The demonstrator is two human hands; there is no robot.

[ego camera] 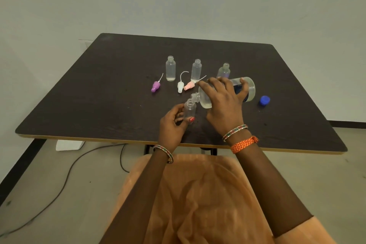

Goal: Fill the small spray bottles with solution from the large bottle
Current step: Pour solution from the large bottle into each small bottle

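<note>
My right hand (223, 103) grips the large clear bottle (247, 89), tipped nearly flat with its open neck pointing left, just above the mouth of a small clear bottle (189, 108). My left hand (174, 123) holds that small bottle upright on the dark table (99, 95). Three more small open bottles stand behind: one at the left (170, 68), one in the middle (196, 70), one at the right (224, 71), partly hidden by my fingers.
Three spray tops lie on the table: a purple one (155, 86), a white one (180, 85) and a pink one (189, 85). The blue cap (264, 101) sits right of the large bottle. A cable runs over the floor below the table's front edge.
</note>
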